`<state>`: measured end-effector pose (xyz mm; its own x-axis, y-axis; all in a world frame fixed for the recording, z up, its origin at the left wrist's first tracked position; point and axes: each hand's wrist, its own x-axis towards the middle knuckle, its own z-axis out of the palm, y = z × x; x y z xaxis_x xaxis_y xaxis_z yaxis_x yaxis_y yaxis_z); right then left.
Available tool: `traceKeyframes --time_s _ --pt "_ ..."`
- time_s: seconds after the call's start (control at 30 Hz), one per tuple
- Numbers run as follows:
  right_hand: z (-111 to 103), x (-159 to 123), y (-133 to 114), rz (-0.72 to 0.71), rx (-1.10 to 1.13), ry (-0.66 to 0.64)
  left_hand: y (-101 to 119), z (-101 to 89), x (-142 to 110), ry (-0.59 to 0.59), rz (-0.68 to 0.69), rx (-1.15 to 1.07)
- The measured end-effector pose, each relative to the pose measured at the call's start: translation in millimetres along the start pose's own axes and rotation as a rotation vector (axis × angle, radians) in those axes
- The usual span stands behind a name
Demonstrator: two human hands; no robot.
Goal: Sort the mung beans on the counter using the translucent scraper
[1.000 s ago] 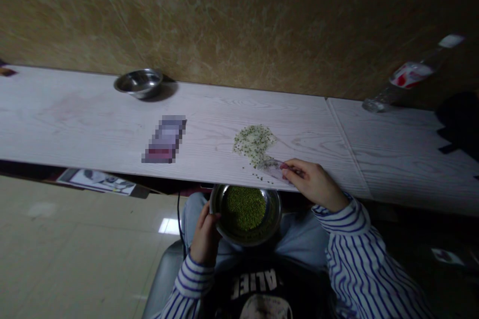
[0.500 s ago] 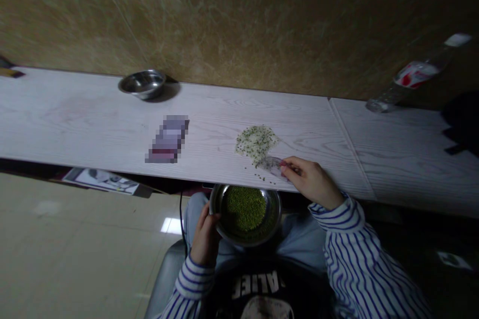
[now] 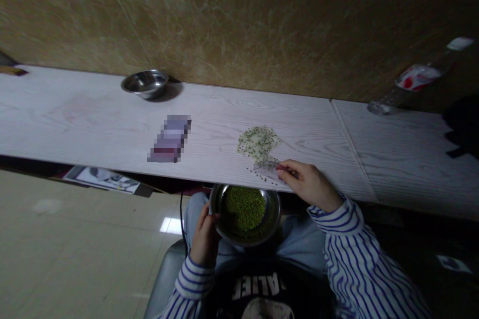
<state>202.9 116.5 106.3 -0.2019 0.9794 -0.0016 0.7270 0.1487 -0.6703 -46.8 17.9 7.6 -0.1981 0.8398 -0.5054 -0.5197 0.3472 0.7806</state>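
My left hand [image 3: 205,233] grips the left rim of a steel bowl [image 3: 276,214], its fingers behind the wall and thumb over the edge. Inside lie many small green beans [image 3: 245,208], which look like mung beans. The bowl sits at my lap, below the table's front edge. My right hand [image 3: 307,182] pinches a thin clear plastic piece [image 3: 265,168], whose exact kind I cannot make out. It rests low over the table, at the near side of a spread pile of white grains mixed with green beans [image 3: 258,140]. Several loose beans [image 3: 264,178] lie near the edge.
A second steel bowl [image 3: 145,84] stands at the back left of the white table [image 3: 209,109]. A blurred-out phone-shaped object [image 3: 170,138] lies left of the pile. By the wall at right stands a clear bottle [image 3: 417,78], with a dark object [image 3: 464,124] beyond it.
The plastic piece has turned and shifted slightly toward the table's front edge, away from the pile, with my right hand. My left hand and its bowl stay put. The view has shifted a little.
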Motion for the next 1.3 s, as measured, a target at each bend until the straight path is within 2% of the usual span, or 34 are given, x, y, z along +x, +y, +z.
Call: traceKeyframes --time_s 0.2,0.33,0.5,0.77,0.97,1.3 --pt "3.3 1.2 -4.5 0.001 -0.010 0.070 2.1 -0.7 0.3 0.005 -0.010 -0.021" --pt "5.1 0.7 -1.9 0.010 -0.014 0.079 3.0 0.6 -2.1 0.048 0.016 -0.060" --pt "8.0 1.9 -0.7 0.023 0.015 0.086 3.1 1.0 -3.9 0.038 -0.013 -0.076" --pt "7.5 6.4 -11.7 -0.029 -0.017 0.047 2.1 -0.3 -1.0 0.055 0.007 -0.045" --pt "6.5 9.9 -13.0 -0.017 -0.038 0.064 5.3 0.4 -2.7 0.041 -0.019 -0.060" --pt "6.2 10.4 -14.3 -0.012 -0.038 0.010 4.6 -1.0 0.8 0.041 -0.006 -0.054"
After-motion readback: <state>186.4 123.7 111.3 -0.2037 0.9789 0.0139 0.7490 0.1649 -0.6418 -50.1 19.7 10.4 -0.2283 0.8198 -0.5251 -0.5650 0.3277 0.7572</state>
